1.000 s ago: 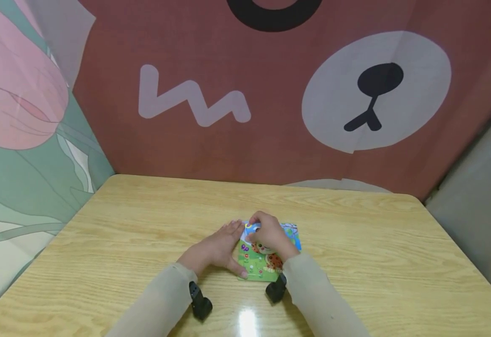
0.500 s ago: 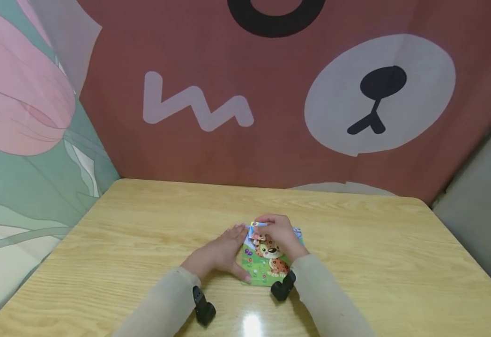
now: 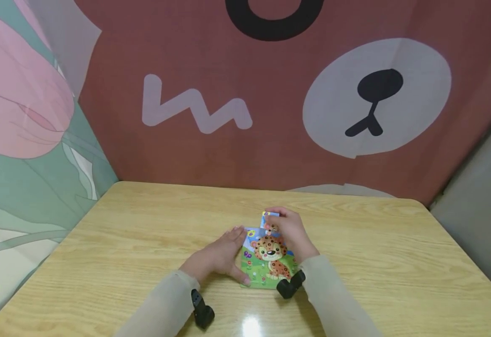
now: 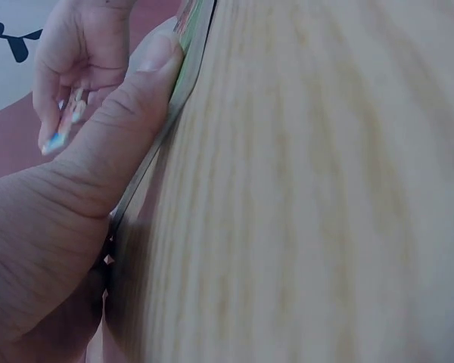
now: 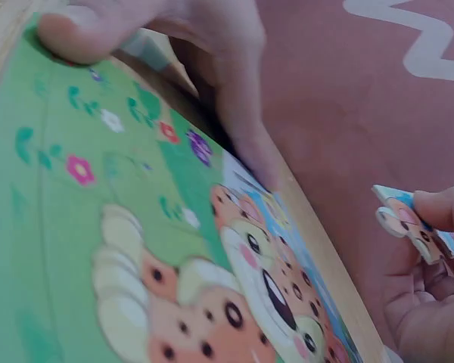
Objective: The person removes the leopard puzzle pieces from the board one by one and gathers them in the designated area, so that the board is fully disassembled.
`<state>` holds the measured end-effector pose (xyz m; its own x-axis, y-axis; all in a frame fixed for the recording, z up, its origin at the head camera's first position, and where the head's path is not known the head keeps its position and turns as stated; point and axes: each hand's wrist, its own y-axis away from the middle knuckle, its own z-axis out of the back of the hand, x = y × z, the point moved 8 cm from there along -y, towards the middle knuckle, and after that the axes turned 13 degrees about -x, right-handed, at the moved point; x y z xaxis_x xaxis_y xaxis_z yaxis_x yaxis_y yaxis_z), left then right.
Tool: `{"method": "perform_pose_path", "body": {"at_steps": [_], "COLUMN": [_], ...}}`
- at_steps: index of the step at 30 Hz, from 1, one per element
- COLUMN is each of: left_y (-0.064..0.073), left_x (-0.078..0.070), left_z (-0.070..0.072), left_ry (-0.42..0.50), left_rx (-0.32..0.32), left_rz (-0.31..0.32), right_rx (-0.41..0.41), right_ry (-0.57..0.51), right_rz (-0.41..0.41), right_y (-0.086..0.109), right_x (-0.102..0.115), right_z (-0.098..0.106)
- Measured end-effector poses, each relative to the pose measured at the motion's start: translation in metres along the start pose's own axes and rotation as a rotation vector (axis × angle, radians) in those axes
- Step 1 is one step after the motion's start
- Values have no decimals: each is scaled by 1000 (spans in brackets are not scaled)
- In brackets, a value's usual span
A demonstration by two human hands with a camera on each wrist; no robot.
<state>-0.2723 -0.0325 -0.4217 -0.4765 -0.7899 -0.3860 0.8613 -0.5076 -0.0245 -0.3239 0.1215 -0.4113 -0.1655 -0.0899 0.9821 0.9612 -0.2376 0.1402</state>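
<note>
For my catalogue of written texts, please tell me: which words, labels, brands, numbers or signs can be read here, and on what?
None can be read on the leopard board, small picture piece or backdrop.
The backdrop's pale zigzag looks drawn, not written.
Black wrist device: any marking is too small.

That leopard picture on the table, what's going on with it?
A person is working at a table with a flat picture board showing a spotted leopard cub on grass. The left hand rests against the board's left side, its thumb on the near corner. The right hand pinches a small puzzle piece printed with part of a spotted animal and some blue. Right now that piece is held up off the board, near its far edge.
</note>
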Motion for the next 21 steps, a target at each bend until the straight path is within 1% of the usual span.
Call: {"method": "perform_pose_path", "body": {"at_steps": [4, 7, 15, 21], "left_y": [0, 0, 1, 2], "left_x": [1, 1, 0, -2], "left_z": [0, -1, 1, 1], "left_ry": [5, 8, 7, 19], "left_rx": [-2, 3, 4, 1], "left_rz": [-7, -5, 8, 1], "right_rx": [-11, -24, -33, -30], "right_ry": [-89, -138, -222, -274], "right_rz": [3, -18, -48, -61], "right_y": [-3, -5, -8, -10], "right_x": [2, 2, -1, -8], "right_z": [12, 22, 49, 72]}}
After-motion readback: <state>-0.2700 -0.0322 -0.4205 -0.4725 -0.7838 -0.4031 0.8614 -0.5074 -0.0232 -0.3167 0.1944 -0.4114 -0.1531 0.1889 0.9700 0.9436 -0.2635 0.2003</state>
